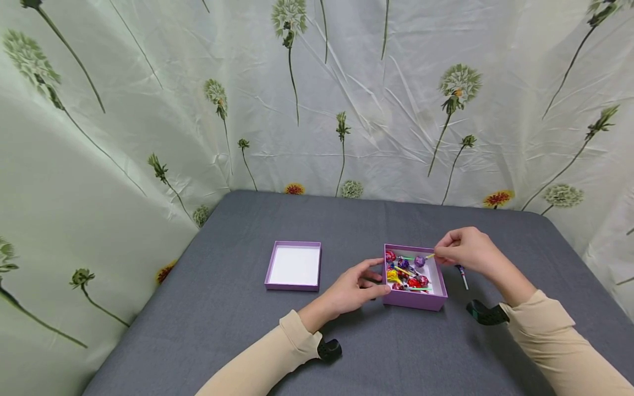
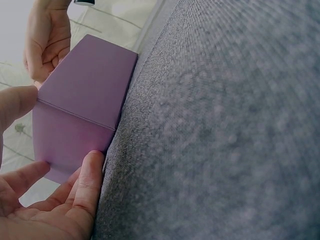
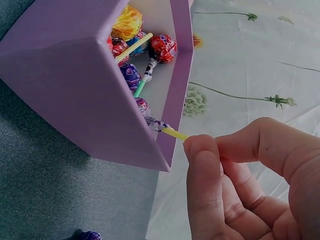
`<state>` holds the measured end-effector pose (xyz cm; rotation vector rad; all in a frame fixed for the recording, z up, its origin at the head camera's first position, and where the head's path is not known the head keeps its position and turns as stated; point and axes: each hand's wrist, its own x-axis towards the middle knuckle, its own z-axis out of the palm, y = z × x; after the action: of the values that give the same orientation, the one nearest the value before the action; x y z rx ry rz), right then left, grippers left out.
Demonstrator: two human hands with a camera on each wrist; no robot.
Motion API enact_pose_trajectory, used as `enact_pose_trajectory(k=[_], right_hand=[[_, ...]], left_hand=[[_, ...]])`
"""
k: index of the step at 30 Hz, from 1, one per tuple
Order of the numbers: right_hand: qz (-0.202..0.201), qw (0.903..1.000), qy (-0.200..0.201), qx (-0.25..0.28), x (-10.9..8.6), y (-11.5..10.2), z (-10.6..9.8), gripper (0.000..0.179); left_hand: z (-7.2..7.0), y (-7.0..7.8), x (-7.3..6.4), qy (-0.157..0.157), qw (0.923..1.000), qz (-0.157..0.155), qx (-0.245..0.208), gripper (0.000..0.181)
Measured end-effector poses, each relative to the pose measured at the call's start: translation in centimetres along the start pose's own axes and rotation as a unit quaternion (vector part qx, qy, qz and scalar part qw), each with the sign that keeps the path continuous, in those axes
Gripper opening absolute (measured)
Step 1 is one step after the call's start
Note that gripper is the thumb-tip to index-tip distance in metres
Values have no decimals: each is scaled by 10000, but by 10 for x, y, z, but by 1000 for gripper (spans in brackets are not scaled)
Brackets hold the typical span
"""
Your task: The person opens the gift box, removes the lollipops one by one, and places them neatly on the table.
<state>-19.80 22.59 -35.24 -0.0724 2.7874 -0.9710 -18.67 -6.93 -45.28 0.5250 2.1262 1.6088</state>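
A purple box (image 1: 415,300) holds several wrapped lollipops in red, yellow and dark purple. My right hand (image 1: 468,250) pinches the yellow stick of a purple-wrapped lollipop (image 1: 420,262) between thumb and forefinger. In the right wrist view that lollipop's wrapped head (image 3: 143,106) is inside the box, partly hidden by the wall, and its stick crosses the rim. Against the box's left side rests my left hand (image 1: 353,287), its thumb at the near corner. The left wrist view shows its extended fingers (image 2: 89,182) touching the box wall low down.
A shallow purple box lid (image 1: 296,266), white inside, lies to the left of the box. Another lollipop (image 1: 462,276) is on the grey cloth surface (image 1: 208,330) to the right of the box, below my right hand. A flower-patterned curtain (image 1: 366,99) hangs behind.
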Motion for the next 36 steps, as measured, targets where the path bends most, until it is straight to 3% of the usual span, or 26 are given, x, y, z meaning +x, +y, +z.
enact_pose_trajectory(k=[36], right_hand=[[23,9912,333,1283,-22,33,-3,22]], left_hand=[[0,0,0,3,10000,12,27,62]])
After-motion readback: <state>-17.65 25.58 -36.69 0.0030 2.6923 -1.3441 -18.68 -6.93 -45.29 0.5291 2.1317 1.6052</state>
